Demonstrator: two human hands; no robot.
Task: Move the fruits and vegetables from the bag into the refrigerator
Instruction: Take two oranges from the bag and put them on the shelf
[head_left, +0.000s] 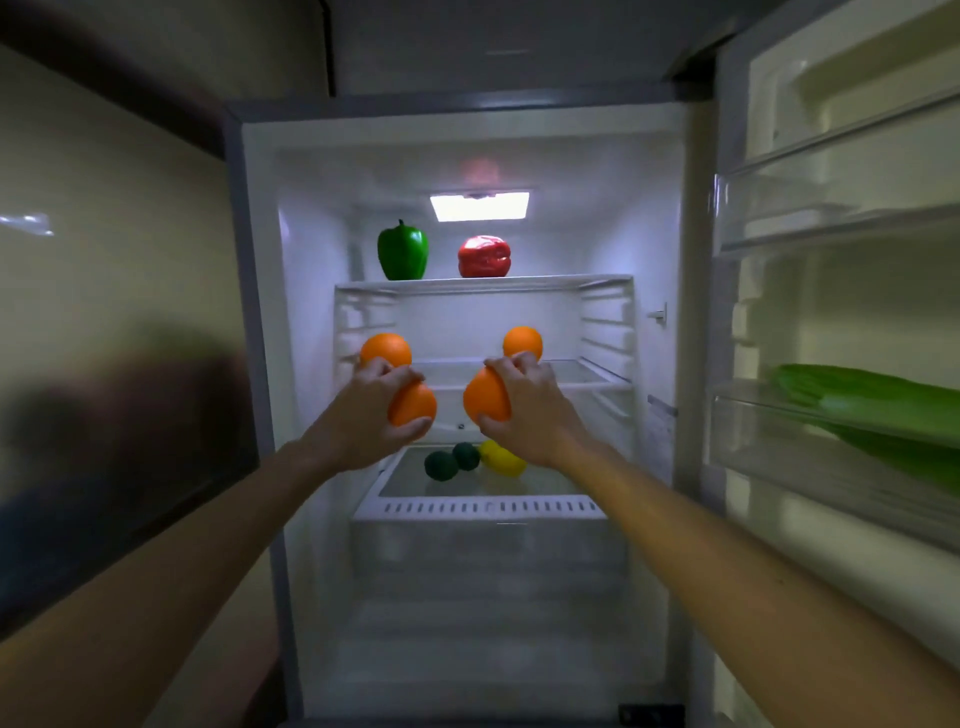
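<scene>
Before the open refrigerator (262, 322), both hands, left hand (370, 415) and right hand (530, 410), each grip an orange.

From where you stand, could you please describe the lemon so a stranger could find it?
Look into the open refrigerator, at the shelf just above the drawer. The lemon lies rightmost there, the only yellow fruit beside two dark green ones.

Door (831, 312) sits right w/ leafy veg (872, 405) in its bin (779, 441). Top shelf (545, 283): left pepper (403, 252) beside right pepper (484, 257). Mid shelf (571, 371): left orange (385, 349) & right orange (522, 342), apart. In front, left hand (363, 415) holds a 3rd orange (414, 405), right hand (535, 405) a 4th orange (485, 395). Below: lemon (503, 458) right of 2 round fruits (441, 465).
</scene>
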